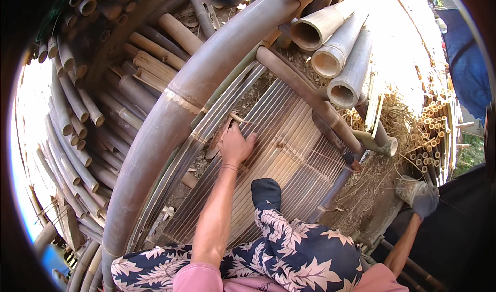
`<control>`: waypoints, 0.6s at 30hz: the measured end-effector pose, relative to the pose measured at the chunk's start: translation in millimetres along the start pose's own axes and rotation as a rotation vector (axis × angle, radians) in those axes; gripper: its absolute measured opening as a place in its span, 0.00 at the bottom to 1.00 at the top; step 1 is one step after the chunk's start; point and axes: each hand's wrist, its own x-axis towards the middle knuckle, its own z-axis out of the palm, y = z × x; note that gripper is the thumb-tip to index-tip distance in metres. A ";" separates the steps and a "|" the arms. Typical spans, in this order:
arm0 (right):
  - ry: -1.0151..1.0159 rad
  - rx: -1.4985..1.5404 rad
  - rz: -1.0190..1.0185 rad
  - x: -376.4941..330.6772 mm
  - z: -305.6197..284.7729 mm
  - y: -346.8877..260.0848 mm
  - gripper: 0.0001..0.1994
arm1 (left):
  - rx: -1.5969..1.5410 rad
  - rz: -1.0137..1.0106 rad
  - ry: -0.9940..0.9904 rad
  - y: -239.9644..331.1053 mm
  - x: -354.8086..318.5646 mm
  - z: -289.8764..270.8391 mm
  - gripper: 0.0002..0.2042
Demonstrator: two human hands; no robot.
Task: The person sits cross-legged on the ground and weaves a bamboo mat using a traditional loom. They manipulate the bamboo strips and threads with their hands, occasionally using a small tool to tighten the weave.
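The left hand (236, 144) lies palm down, fingers spread flat and gripping nothing, on a mat of thin bamboo slats (281, 152) that fills the middle of the scene. The right hand (423, 199), in a grey glove (its fingers curled, though I cannot tell whether it holds anything), hangs low at the right, well apart from the mat. A thick bamboo pole (170, 116) arches just left of the slats. Cut bamboo tubes (330, 57) lie far right; stacked poles (77, 116) fill the left.
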 end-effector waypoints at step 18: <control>-1.347 0.693 -0.565 8.7 13.4 -476.5 0.21 | -0.082 -0.087 -0.150 7.3 10.9 -11.4 0.37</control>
